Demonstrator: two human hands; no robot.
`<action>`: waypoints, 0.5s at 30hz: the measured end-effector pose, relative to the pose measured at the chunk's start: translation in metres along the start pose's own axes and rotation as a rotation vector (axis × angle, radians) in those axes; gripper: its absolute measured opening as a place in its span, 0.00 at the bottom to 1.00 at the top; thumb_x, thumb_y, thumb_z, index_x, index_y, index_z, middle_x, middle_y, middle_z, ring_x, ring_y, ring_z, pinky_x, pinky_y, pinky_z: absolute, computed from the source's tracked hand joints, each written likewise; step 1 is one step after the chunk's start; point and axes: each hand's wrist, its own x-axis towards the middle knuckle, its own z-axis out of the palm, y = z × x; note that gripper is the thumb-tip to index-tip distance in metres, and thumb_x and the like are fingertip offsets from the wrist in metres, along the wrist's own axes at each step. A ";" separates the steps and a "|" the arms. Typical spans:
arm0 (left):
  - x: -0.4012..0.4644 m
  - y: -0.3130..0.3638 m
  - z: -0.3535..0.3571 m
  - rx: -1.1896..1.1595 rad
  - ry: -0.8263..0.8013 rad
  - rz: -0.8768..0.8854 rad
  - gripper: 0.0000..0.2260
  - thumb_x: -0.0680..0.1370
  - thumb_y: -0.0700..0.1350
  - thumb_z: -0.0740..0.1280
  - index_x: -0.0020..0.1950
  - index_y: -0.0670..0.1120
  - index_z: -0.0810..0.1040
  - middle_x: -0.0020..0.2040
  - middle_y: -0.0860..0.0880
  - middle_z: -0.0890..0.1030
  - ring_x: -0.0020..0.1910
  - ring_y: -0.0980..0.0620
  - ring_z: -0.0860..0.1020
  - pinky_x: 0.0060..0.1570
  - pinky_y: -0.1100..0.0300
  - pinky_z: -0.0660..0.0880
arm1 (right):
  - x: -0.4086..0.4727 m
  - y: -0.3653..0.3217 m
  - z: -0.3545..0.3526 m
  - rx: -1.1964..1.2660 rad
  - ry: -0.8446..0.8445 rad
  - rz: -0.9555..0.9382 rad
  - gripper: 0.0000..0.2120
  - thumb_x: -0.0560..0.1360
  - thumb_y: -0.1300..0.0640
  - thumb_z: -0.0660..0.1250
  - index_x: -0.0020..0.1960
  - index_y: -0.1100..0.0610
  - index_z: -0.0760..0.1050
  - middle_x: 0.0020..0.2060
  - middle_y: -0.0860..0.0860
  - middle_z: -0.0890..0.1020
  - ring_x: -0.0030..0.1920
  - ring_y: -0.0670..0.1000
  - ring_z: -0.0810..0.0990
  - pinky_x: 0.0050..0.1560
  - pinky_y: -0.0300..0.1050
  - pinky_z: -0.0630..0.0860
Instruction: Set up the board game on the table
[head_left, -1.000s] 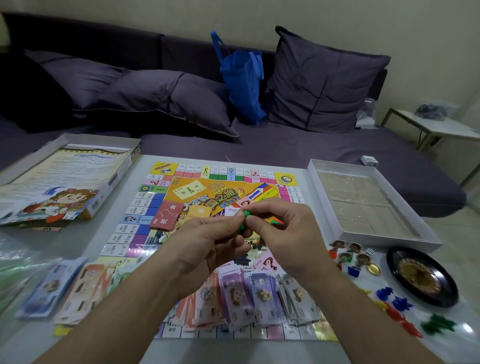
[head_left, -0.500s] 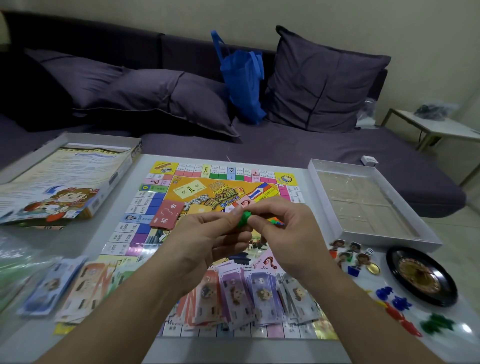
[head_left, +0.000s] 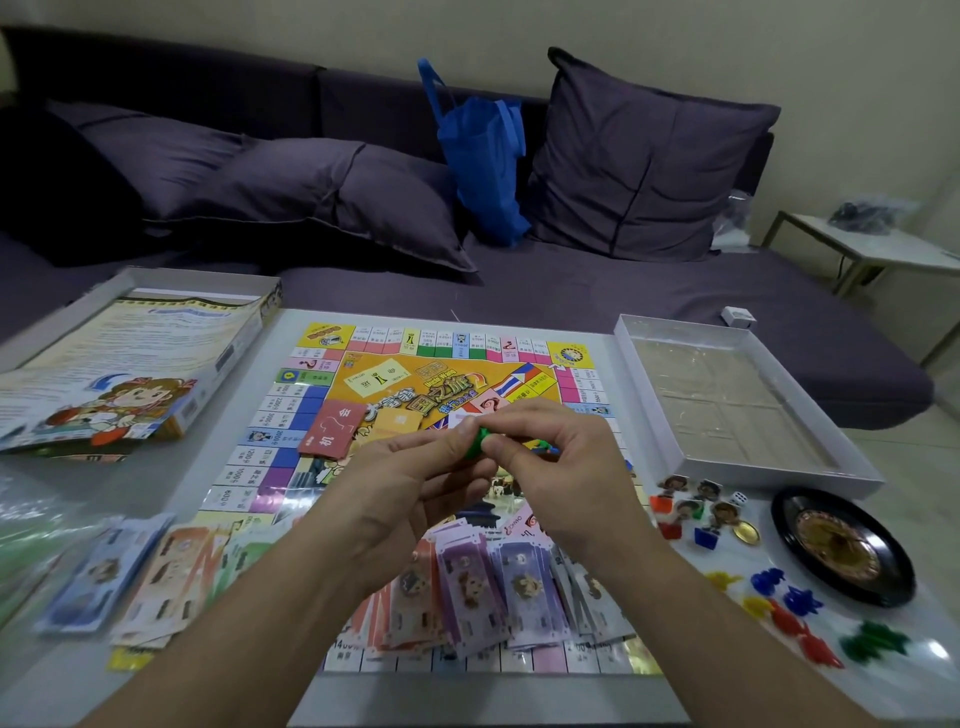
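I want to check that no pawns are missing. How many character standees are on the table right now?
4, clustered right of the board, near the box tray: one on a red base, one behind it, one on green, one on blue. Others may be hidden by the hands.

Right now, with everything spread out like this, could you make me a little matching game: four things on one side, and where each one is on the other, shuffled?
Things:
1. small green piece
2. roulette wheel
3. blue bag
4. paper money

Places:
A. on the sofa, leaning between cushions
B. fanned over the near edge of the game board
C. pinched between the left hand and right hand
D. on the table, at the right, beside the empty box tray

Pairs: 1-C, 2-D, 3-A, 4-B
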 end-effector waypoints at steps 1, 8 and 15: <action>0.001 0.000 0.001 -0.005 -0.008 0.002 0.14 0.73 0.42 0.74 0.54 0.33 0.86 0.45 0.37 0.86 0.38 0.47 0.85 0.38 0.60 0.84 | 0.001 -0.001 -0.003 0.035 -0.025 0.027 0.12 0.80 0.62 0.72 0.58 0.50 0.87 0.51 0.43 0.86 0.55 0.44 0.83 0.56 0.41 0.82; 0.011 -0.010 0.005 -0.003 0.077 -0.019 0.09 0.77 0.35 0.72 0.56 0.33 0.84 0.44 0.38 0.85 0.39 0.47 0.85 0.40 0.59 0.84 | 0.027 0.045 -0.040 -0.397 0.145 0.250 0.10 0.82 0.62 0.67 0.55 0.50 0.84 0.47 0.44 0.85 0.48 0.43 0.82 0.45 0.37 0.79; 0.017 -0.010 -0.001 0.003 0.111 -0.042 0.09 0.76 0.31 0.72 0.56 0.33 0.82 0.43 0.37 0.84 0.38 0.45 0.84 0.41 0.57 0.85 | 0.049 0.085 -0.027 -0.840 0.016 0.214 0.10 0.78 0.49 0.74 0.57 0.51 0.86 0.54 0.51 0.81 0.58 0.53 0.77 0.52 0.46 0.79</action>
